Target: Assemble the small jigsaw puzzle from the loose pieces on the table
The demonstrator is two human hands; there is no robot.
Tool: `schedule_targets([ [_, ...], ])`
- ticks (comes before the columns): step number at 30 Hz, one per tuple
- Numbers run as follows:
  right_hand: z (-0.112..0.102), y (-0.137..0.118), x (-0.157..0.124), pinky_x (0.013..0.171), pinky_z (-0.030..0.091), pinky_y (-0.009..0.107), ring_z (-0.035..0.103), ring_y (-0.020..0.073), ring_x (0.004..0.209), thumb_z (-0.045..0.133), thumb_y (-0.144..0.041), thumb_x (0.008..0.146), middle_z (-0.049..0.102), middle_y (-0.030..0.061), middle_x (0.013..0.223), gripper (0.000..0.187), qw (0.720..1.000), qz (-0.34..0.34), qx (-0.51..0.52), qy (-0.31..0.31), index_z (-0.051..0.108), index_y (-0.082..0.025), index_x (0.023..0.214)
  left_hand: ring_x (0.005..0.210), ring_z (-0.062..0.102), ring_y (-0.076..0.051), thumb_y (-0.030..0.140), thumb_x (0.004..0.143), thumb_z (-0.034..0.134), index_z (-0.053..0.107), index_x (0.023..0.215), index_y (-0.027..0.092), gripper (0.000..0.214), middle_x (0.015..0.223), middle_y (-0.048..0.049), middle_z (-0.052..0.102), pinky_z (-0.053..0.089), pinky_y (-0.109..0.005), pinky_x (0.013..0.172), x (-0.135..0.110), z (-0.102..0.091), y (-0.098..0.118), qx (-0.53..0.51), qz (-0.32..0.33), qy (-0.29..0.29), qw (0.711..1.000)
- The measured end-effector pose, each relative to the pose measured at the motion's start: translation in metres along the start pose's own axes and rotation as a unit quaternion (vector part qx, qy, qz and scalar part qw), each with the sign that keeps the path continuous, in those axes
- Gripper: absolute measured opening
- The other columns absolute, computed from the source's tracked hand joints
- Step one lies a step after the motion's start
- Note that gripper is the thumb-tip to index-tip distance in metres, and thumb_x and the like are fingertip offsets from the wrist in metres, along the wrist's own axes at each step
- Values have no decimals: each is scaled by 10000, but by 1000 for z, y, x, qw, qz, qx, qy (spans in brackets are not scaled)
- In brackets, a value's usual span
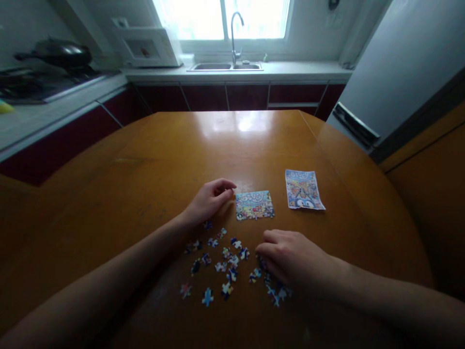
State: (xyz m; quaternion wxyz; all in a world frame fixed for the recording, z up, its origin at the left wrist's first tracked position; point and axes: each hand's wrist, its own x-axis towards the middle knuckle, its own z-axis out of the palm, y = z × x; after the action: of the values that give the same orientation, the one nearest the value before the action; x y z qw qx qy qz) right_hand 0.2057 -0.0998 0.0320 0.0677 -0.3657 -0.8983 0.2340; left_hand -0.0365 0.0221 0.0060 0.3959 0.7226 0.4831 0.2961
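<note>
A partly assembled jigsaw puzzle (255,205) lies flat on the table, with a straight upper edge and a knobbly lower edge. At its upper left corner is my left hand (210,199), its fingers loosely bent, a gap showing between thumb and forefinger and nothing visible in them. My right hand (290,256) is lower and to the right, palm down over a cluster of loose puzzle pieces (278,293). Its fingers are bent and close together; whatever is under the fingertips is hidden. Several more loose pieces (221,266) are scattered between my forearms, including a light blue piece (208,296).
A creased picture sheet (303,190) with a printed penguin lies right of the puzzle. The wooden table (174,155) has a rounded edge. Beyond it are a counter with a sink (212,66), a microwave (148,47), a wok (61,52) on the stove, and a fridge (403,72).
</note>
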Motion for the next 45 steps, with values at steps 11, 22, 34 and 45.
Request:
schedule_targets([
  [11,-2,0,-1,636,361,273,488,127,685,500,-170,919,614,39,821,153,999,-33,5,-14,625,-160,830,883,628,-170,348,845,599,667,1005,164,253,957,-47,701,497,-312,827,6,-10,0,-6,-19,-21,1000],
  [22,-6,2,1,634,353,294,487,136,686,497,-182,924,621,26,800,146,998,-49,-33,8,605,-173,826,865,635,-175,434,801,657,694,962,165,316,957,-55,723,475,-300,816,12,-31,0,55,-68,-79,993],
  [34,-3,5,5,613,316,288,446,119,661,493,-181,917,600,15,777,159,999,-31,-28,23,586,-170,788,684,610,-145,434,726,710,747,831,192,266,758,-10,723,406,-226,614,6,-70,2,226,-119,-302,918],
  [45,-3,6,4,619,316,280,450,120,665,490,-188,907,599,21,792,149,1000,-18,-5,24,597,-167,806,599,506,-113,378,715,702,721,741,179,201,645,8,607,337,-218,544,5,-69,7,200,-99,-330,917],
])
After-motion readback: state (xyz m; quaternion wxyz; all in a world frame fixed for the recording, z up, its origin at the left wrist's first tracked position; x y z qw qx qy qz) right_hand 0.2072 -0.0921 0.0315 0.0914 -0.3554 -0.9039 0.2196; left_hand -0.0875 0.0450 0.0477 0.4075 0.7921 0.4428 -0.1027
